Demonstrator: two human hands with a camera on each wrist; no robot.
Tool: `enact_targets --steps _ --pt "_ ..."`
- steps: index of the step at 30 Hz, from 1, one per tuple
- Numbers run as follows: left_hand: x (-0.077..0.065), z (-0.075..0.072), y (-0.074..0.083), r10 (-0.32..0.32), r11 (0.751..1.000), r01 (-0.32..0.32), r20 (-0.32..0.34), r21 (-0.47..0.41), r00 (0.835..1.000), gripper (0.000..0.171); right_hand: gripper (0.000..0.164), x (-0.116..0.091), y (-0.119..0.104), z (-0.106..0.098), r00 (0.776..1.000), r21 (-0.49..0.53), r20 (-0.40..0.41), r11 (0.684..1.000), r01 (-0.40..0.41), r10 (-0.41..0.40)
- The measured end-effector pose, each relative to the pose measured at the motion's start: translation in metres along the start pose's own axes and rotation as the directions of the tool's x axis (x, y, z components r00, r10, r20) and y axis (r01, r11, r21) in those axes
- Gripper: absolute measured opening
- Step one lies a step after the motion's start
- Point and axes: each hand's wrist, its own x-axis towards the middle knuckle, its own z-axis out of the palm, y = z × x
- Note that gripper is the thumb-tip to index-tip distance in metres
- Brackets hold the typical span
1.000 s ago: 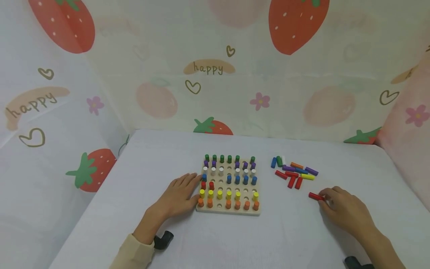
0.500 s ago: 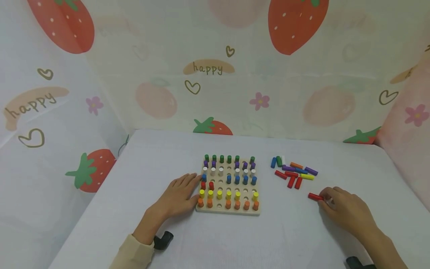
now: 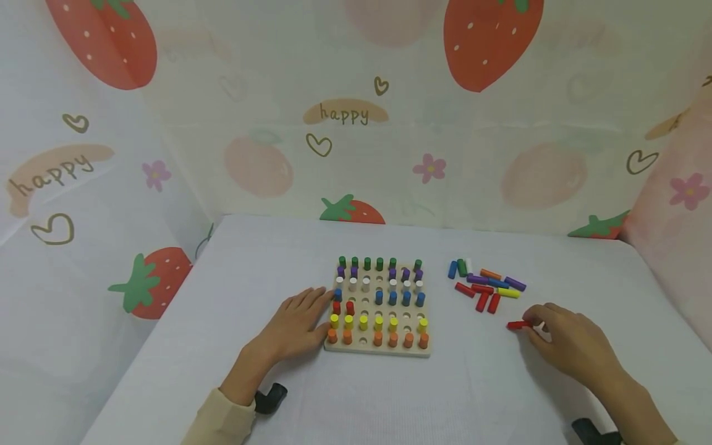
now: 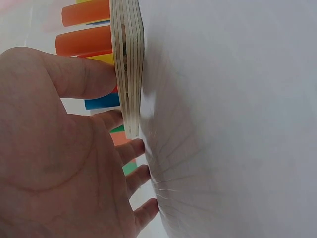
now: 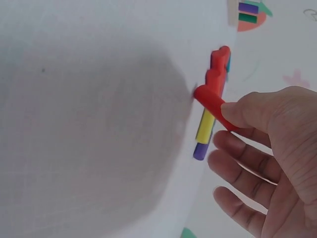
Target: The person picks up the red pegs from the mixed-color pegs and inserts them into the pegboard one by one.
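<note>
A wooden pegboard (image 3: 384, 351) stands mid-table with rows of green, purple, white, blue, red, yellow and orange pegs, and some bare holes. My left hand (image 3: 297, 324) lies at its left side, fingers extended; in the left wrist view the thumb (image 4: 89, 77) touches the board's layered edge, and other fingertips rest on the cloth. To the right of the board, my right hand (image 3: 573, 340) pinches a red peg (image 5: 213, 104) between thumb and forefinger. The peg's free end points left, close over the table. The right hand's other fingers are loosely bent.
Loose pegs in several colours lie behind and left of my right hand, among them a yellow peg (image 3: 508, 293), an orange peg (image 3: 491, 274) and a green peg (image 3: 462, 267). White cloth covers the table (image 3: 456, 389); a strawberry-print curtain (image 3: 356, 167) encloses its back and sides.
My right hand has moved slightly left and up with the red peg, whose free end has swung a little. The left hand and the pegboard stay in place.
</note>
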Motion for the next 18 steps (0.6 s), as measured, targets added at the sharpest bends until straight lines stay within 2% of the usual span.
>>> enact_targets --steps 6,18 --pt "-0.001 0.0 0.001 0.0 1.0 0.0 -0.003 0.0 1.0 0.066 0.022 0.002 -0.006 -0.002 1.0 -0.003 0.015 1.0 0.013 -0.013" --pt "0.0 0.001 0.0 -0.023 1.0 0.023 0.003 0.0 1.0 0.067 0.024 0.01 -0.023 -0.004 0.996 -0.007 -0.013 0.996 0.088 -0.088"
